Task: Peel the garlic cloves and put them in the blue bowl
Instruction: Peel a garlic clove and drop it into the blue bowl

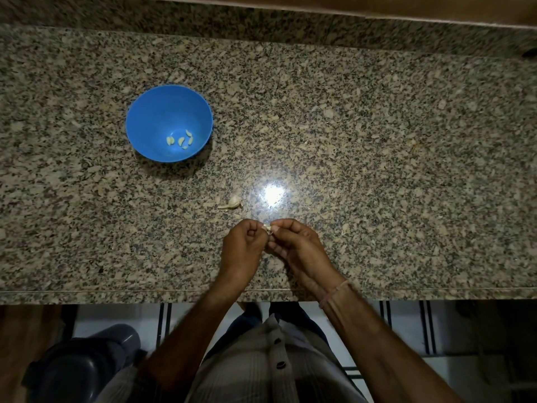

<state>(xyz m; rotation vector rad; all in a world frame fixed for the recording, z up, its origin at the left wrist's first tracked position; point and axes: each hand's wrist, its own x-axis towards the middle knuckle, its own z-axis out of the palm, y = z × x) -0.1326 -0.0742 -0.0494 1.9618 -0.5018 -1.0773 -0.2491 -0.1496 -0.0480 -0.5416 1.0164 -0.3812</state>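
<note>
A blue bowl (151, 117) stands on the granite counter at the left, with several peeled garlic cloves (180, 140) in its bottom. An unpeeled garlic clove (232, 202) lies on the counter just beyond my hands. Near the counter's front edge, my left hand (241, 251) and my right hand (296, 248) meet fingertip to fingertip. Together they pinch a small garlic clove (268, 228), of which only a pale bit shows between the fingers.
The speckled granite counter (377, 141) runs the full width, with a raised back ledge at the top. A bright light reflection (273, 194) sits just beyond my hands. Below the front edge are a tiled floor and a dark grey bin (87, 362) at the lower left.
</note>
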